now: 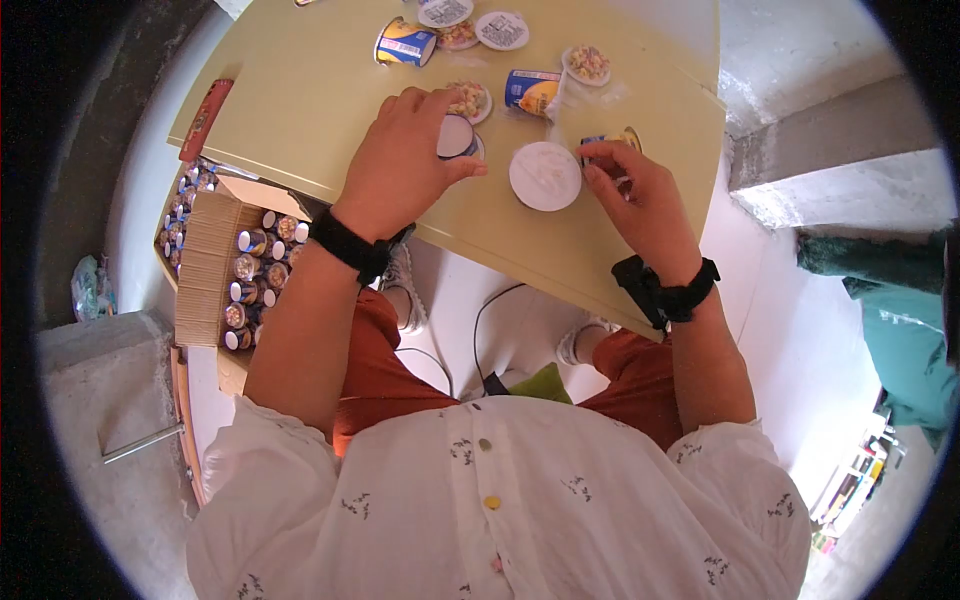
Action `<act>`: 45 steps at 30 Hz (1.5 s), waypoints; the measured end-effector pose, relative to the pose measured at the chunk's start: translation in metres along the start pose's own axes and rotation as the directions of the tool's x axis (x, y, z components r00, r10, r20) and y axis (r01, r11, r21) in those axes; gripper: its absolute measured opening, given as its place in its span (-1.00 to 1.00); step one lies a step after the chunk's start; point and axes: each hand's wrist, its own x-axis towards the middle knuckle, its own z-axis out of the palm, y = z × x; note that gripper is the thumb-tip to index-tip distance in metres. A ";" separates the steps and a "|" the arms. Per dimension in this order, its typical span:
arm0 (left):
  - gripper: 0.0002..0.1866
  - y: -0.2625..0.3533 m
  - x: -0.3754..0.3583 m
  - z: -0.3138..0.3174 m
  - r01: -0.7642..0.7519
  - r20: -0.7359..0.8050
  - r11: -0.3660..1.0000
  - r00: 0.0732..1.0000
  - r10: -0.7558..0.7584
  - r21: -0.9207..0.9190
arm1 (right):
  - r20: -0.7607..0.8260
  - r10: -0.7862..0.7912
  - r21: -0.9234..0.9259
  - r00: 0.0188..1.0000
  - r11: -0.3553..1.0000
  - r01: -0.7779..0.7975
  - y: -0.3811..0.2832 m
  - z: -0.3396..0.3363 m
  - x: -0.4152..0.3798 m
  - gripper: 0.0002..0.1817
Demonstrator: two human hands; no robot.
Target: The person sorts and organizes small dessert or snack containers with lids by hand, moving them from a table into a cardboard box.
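Note:
In my left hand is a small paper cup, its round pale end facing me and my thumb and fingers on its sides. My right hand is curled over a blue and yellow snack cup, with colourful bits showing between thumb and fingers; much of that cup is hidden. Between my hands sits a white round tub. Just beyond my left fingers lies a clear-domed cup of coloured pieces. A blue and yellow cup lies on its side farther on.
The yellowish table carries another printed cup, white lids with printed codes and a cup of coloured pieces. A red packet lies at its left edge. Below, an open cardboard box holds several small cups.

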 end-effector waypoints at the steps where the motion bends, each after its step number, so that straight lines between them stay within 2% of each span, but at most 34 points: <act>1: -0.34 -0.001 0.001 0.001 -0.008 -0.005 1.000 1.000 0.008 0.002 | -0.030 -0.038 0.013 0.999 0.999 0.039 0.002 0.001 0.001 -0.80; 5: -0.42 -0.005 0.009 0.001 0.064 0.088 0.998 0.994 -0.066 0.022 | -0.097 -0.141 -0.004 0.985 0.990 0.141 0.014 0.002 0.006 -0.78; 7: -0.49 -0.011 0.011 -0.004 0.073 0.118 0.994 0.990 -0.082 0.080 | -0.086 -0.123 -0.005 0.989 0.992 0.123 0.015 0.000 0.005 -0.78; 11: -0.48 -0.037 0.016 -0.011 0.072 0.155 0.991 0.984 -0.089 0.114 | -0.038 -0.049 -0.017 0.998 0.999 0.048 0.014 -0.002 0.004 -0.79; 13: -0.43 -0.045 0.016 -0.007 0.062 0.049 0.940 0.995 -0.084 0.336 | -0.025 -0.043 -0.021 0.999 0.999 0.043 0.014 -0.002 0.003 -0.79; 14: -0.43 -0.046 0.018 -0.003 0.062 0.049 0.940 0.995 -0.083 0.337 | -0.011 -0.038 -0.027 0.999 0.999 0.038 0.014 -0.001 0.003 -0.80; 16: -0.39 -0.042 0.022 0.004 0.032 -0.105 0.934 0.994 0.006 0.357 | -0.005 -0.029 -0.007 1.000 1.000 0.029 0.013 -0.001 0.003 -0.80; 18: -0.38 -0.042 0.030 0.014 -0.010 -0.108 0.928 0.993 0.054 0.373 | 0.000 -0.021 0.010 1.000 1.000 0.021 0.015 0.000 0.004 -0.81; 20: -0.37 -0.041 0.038 0.022 -0.051 -0.110 0.920 0.989 0.102 0.390 | -0.016 -0.107 -0.076 0.994 0.992 0.105 0.019 0.002 0.006 -0.81; 22: -0.36 -0.035 0.043 0.027 0.077 -0.031 0.903 0.997 -0.071 0.423 | -0.015 -0.096 -0.073 0.995 0.993 0.094 0.016 0.001 0.007 -0.81; 25: -0.39 -0.028 0.043 0.028 0.066 0.022 0.859 0.996 -0.089 0.508 | -0.014 -0.104 -0.100 0.994 0.990 0.102 0.013 -0.001 0.007 -0.81; 29: -0.42 -0.023 0.047 0.026 0.055 0.060 0.855 0.993 -0.100 0.516 | -0.021 -0.103 -0.141 0.995 0.985 0.099 0.013 -0.005 0.003 -0.80; 32: -0.42 -0.018 0.046 0.020 0.006 0.041 0.846 0.999 -0.033 0.533 | -0.008 -0.086 -0.138 0.996 0.987 0.084 0.015 -0.006 0.000 -0.80; 34: -0.40 -0.008 0.044 0.010 0.060 -0.144 0.881 0.990 0.009 0.470 | -0.017 -0.098 -0.118 0.995 0.988 0.096 0.018 -0.005 0.000 -0.80; 35: -0.40 -0.001 0.042 0.005 0.052 -0.139 0.881 0.990 0.015 0.470 | -0.026 -0.112 -0.099 0.993 0.989 0.109 0.020 -0.005 -0.002 -0.80; 37: -0.41 0.011 0.033 -0.005 -0.063 -0.210 0.992 0.974 0.084 0.105 | -0.017 -0.096 -0.087 0.995 0.992 0.094 0.017 -0.005 -0.003 -0.80; 38: -0.41 0.016 0.028 -0.005 -0.069 -0.206 0.992 0.974 0.090 0.108 | -0.005 -0.084 -0.077 0.996 0.994 0.084 0.015 -0.005 -0.003 -0.79; 40: -0.42 0.027 0.017 -0.001 -0.127 -0.155 0.944 0.984 0.083 -0.304 | 0.018 -0.046 -0.051 0.999 0.998 0.047 0.013 -0.005 -0.005 -0.78; 41: -0.42 0.034 0.013 -0.002 -0.128 -0.153 0.943 0.985 0.084 -0.306 | 0.049 -0.013 -0.031 0.999 0.999 0.015 0.012 -0.005 -0.005 -0.77; 43: -0.42 0.048 0.008 -0.003 -0.059 0.013 0.955 0.998 0.066 -0.290 | 0.050 -0.027 -0.001 0.998 1.000 0.027 0.016 -0.002 -0.004 -0.76; 45: -0.42 0.055 0.003 -0.001 -0.050 0.058 0.958 0.996 0.069 -0.284 | 0.050 -0.043 0.030 0.998 0.999 0.042 0.019 0.001 -0.003 -0.74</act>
